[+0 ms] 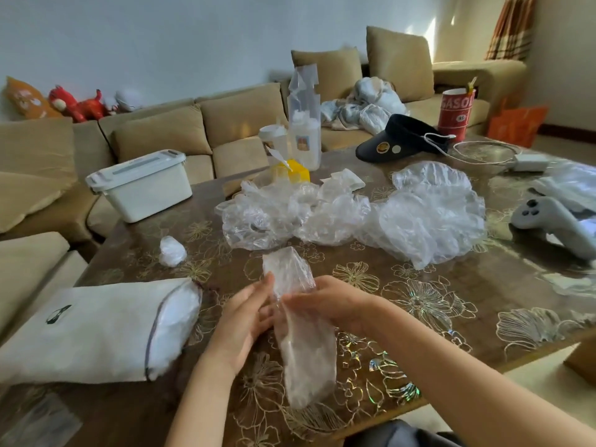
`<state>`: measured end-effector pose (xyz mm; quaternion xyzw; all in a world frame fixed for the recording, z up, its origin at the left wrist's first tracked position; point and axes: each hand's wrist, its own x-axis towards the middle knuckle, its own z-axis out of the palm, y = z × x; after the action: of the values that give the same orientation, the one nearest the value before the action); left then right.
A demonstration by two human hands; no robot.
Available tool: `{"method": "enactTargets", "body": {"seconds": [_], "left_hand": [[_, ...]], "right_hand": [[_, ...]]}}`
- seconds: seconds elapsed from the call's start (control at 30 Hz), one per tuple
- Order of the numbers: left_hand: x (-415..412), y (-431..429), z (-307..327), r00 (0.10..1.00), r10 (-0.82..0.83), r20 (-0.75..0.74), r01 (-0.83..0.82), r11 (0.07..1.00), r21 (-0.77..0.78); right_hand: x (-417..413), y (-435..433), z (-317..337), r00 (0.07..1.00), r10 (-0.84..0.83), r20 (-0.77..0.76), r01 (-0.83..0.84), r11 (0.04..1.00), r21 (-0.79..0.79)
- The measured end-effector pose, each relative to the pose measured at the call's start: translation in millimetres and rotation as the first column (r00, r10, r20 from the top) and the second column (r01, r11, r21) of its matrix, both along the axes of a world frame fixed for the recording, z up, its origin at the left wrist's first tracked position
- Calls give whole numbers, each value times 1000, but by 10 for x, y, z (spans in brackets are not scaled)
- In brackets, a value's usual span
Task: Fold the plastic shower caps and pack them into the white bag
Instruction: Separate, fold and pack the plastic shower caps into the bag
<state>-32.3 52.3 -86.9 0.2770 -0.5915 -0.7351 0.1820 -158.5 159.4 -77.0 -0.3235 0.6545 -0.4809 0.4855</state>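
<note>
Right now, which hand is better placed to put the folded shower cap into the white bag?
Probably left: the left hand holds the folded shower cap nearest the white bag, whose mouth faces it; the right hand must cross over.

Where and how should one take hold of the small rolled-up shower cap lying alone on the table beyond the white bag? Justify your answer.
Best pinched, I'd judge, across its narrow middle, coming from above. The rolled-up shower cap is a compact oval bundle lying flat on the table, apart from the pile, with bare surface along both long sides.
</note>
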Motion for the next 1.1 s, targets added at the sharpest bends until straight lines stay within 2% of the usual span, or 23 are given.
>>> {"method": "enactTargets", "body": {"seconds": [0.1, 0.23, 0.3, 0.43, 0.6, 0.7, 0.87, 1.1], "left_hand": [[-52, 59, -56, 987, 139, -74, -140, 990, -7], [-11, 58, -85, 961, 259, -94, -266, 961, -76], [10, 66, -109, 954, 291, -76, -300, 942, -152], [22, 90, -130, 946, 313, -90, -325, 896, -301], [55, 109, -115, 954, 275, -119, -299, 897, -326], [56, 123, -98, 963, 231, -139, -260, 933, -248], [73, 121, -83, 970, 165, -178, -178, 982, -61], [98, 72, -89, 966, 113, -231, -68, 979, 193]], "right_hand": [[-30, -7, -16, 999, 3, 32, -2, 1000, -29], [-9, 11, 38, 987, -6, -158, 1, 999, -35], [-18, 5, 9, 985, -40, -169, 30, 998, -58], [-35, 12, -11, 1000, -15, -11, 14, 998, -62], [-127, 48, 33, 973, 99, 206, -78, 991, -106], [-159, 66, 26, 969, 101, 225, -75, 990, -123], [-165, 81, 37, 949, -34, 314, 87, 984, -157], [-80, 82, 44, 987, -71, 147, 97, 979, -178]]}}
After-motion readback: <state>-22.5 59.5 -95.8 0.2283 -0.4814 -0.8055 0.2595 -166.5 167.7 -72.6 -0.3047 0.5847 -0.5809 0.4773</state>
